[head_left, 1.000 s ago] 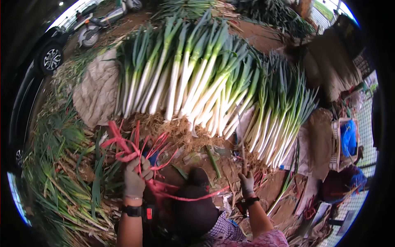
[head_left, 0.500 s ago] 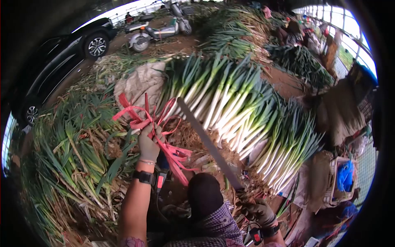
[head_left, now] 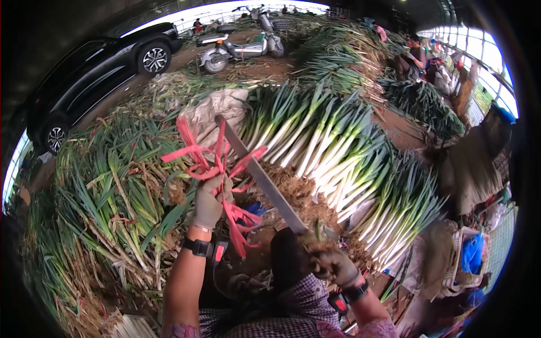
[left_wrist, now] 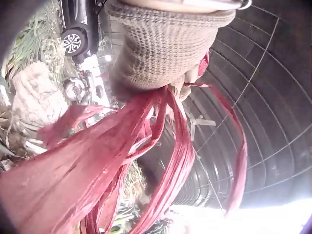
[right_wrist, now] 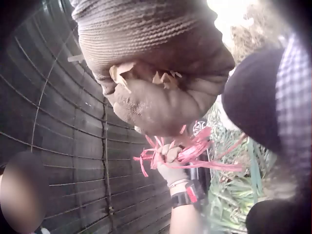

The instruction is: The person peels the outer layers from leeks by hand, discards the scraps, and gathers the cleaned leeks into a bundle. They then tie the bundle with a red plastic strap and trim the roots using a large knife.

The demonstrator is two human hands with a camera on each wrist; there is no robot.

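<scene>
My gloved left hand (head_left: pixel 209 205) grips a bunch of red plastic tying strips (head_left: pixel 236 225). Their loops and loose ends stick out above and below the fist, and in the left wrist view wide strips (left_wrist: pixel 168 180) hang from the fingers. In my gloved right hand (head_left: pixel 335 266) is the handle end of a long flat-bladed knife (head_left: pixel 270 191), mostly hidden by the fingers. The blade slants up and left, and one strip overlaps it near the tip. Beyond the blade, leeks (head_left: pixel 315 152) lie in a row, with their brown roots (head_left: pixel 296 188) toward me.
Loose leeks and leaves (head_left: pixel 107 214) are heaped at the left. A pale sack (head_left: pixel 217 112) lies behind them. A crate (head_left: pixel 453 259) with blue plastic stands at the right. Farther back are a scooter (head_left: pixel 242 48), a black car (head_left: pixel 96 73) and more leek piles (head_left: pixel 338 62).
The right hand has swung the knife leftward, so its blade now reaches the strips. A long strand that stretched rightward no longer shows. The head view has tilted up.
</scene>
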